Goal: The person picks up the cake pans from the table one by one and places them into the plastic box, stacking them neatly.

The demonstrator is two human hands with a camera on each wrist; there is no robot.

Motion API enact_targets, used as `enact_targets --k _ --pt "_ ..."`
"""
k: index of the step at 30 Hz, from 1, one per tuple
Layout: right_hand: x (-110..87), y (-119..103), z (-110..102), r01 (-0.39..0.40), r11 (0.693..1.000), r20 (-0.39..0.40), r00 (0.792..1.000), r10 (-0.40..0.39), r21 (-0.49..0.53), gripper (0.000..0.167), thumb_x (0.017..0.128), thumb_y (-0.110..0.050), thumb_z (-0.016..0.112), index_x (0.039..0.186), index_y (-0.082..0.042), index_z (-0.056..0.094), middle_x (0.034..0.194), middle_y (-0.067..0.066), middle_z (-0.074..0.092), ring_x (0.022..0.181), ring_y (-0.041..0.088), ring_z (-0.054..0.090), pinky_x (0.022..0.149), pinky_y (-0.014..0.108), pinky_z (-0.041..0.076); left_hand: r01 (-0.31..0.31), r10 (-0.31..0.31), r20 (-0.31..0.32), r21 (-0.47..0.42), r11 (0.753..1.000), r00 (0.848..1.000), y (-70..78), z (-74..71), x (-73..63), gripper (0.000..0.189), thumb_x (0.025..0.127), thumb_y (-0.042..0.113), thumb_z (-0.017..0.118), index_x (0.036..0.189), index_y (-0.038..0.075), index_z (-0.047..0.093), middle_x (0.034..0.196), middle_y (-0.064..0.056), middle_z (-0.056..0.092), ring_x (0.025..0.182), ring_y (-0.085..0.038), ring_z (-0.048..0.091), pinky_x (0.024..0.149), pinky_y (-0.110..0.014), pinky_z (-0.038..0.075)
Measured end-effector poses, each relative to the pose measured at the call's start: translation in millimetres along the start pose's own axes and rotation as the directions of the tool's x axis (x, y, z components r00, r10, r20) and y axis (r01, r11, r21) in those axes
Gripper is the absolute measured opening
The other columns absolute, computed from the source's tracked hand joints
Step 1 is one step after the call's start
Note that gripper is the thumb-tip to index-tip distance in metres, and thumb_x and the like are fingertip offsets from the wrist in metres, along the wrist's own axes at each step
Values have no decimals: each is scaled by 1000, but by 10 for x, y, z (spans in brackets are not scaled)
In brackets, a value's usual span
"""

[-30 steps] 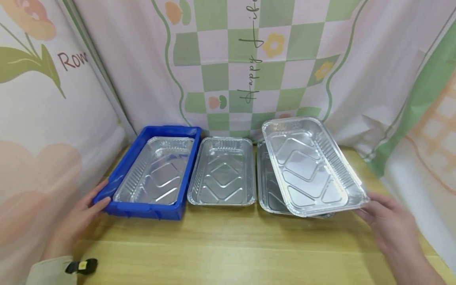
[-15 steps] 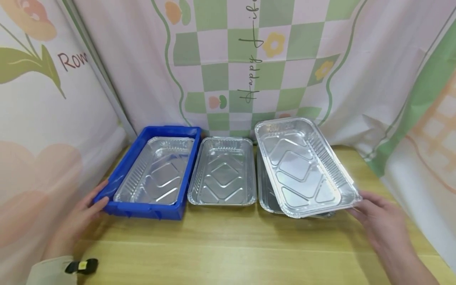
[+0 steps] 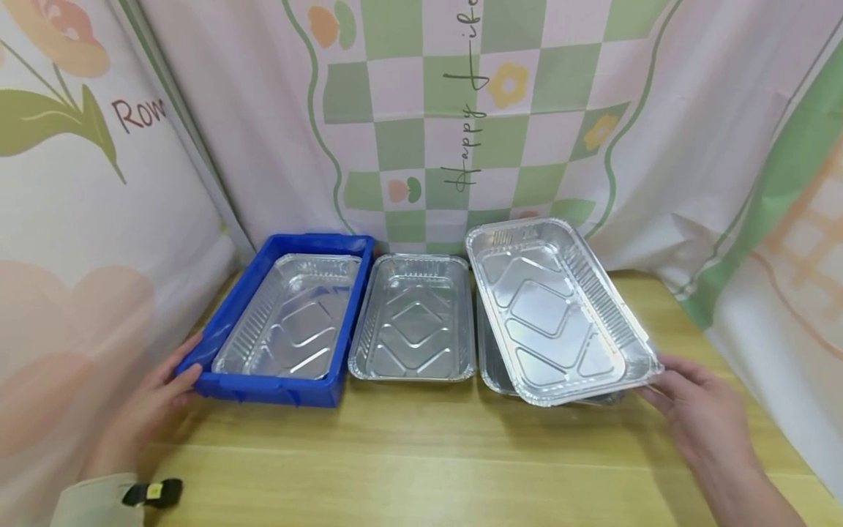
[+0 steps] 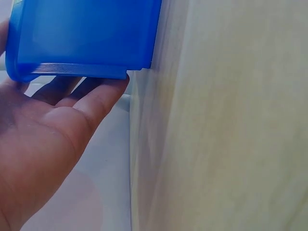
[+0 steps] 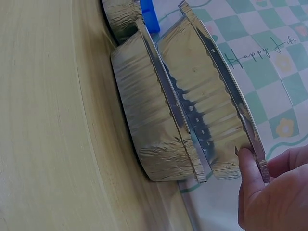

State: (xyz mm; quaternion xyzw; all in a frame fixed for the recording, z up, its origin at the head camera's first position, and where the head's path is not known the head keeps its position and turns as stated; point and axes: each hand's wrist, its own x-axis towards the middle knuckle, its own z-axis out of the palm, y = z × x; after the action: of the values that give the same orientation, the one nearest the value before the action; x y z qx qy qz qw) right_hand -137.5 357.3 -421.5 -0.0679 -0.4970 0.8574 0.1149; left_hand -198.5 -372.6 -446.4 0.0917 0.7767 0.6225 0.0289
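My right hand (image 3: 705,410) pinches the near right corner of a rectangular foil tray (image 3: 560,311), thumb and fingers on either side of its rim in the right wrist view. This tray is tilted and turned askew, partly covering another foil tray (image 3: 492,359) that sits on the table. At the far left, my left hand (image 3: 148,399) holds the near left corner of a blue plastic bin (image 3: 276,390); its fingers (image 4: 103,98) lie against the blue wall in the left wrist view. Inside the bin lies a foil tray (image 3: 306,315).
Between the bin and the right-hand trays stands another foil tray (image 3: 413,318) on the wooden table (image 3: 421,454). A printed curtain (image 3: 402,95) hangs close behind the row, and similar cloth closes off both sides.
My right hand has shifted left with the gripped foil tray, which now covers more of the tray below it. My left hand and the blue bin have stayed put.
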Motion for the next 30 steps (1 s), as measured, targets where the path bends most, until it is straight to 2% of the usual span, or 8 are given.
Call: enact_targets --k 7,14,17,21,24,30 --pt "-23 40 73 -6 1000 4 1000 6 -6 29 86 23 54 96 2 71 94 11 70 86 22 70 77 34 56 -52 53 29 -55 997 998 -40 -1 -17 56 106 11 43 157 23 24 126 7 45 92 -4 59 68 -22 51" --pt "-19 68 139 0 1000 13 1000 0 -22 31 87 23 52 96 1 71 94 10 70 85 21 70 76 33 57 -62 66 49 -77 995 997 -45 3 -6 56 106 11 41 158 21 22 131 6 41 101 -2 59 79 -22 52" --pt "-17 83 169 7 1000 17 1000 -7 -27 30 87 23 53 96 1 72 93 10 70 85 21 70 76 33 57 -33 35 42 -51 998 998 -32 0 4 57 106 13 42 158 22 20 139 -12 35 102 -1 58 80 -21 52" --pt "-24 109 225 10 1000 30 999 -10 -22 28 87 22 55 97 1 72 93 10 71 84 21 70 76 32 57 5 -3 44 -42 999 999 -18 -4 9 57 107 16 41 159 24 17 145 -34 11 104 1 56 82 -21 51" --pt "-26 131 266 0 1000 33 999 0 -20 27 87 21 56 97 0 72 93 10 70 82 21 70 75 31 57 0 4 55 -72 997 998 -25 -3 6 57 107 14 40 159 24 17 146 -31 12 106 1 56 84 -21 51" --pt "-20 176 343 -14 998 21 1000 15 -54 26 86 19 59 96 -1 71 92 9 70 81 19 69 74 30 57 -30 41 76 -138 990 996 -37 7 -1 57 107 11 40 159 20 17 141 -12 28 107 -2 57 85 -23 52"
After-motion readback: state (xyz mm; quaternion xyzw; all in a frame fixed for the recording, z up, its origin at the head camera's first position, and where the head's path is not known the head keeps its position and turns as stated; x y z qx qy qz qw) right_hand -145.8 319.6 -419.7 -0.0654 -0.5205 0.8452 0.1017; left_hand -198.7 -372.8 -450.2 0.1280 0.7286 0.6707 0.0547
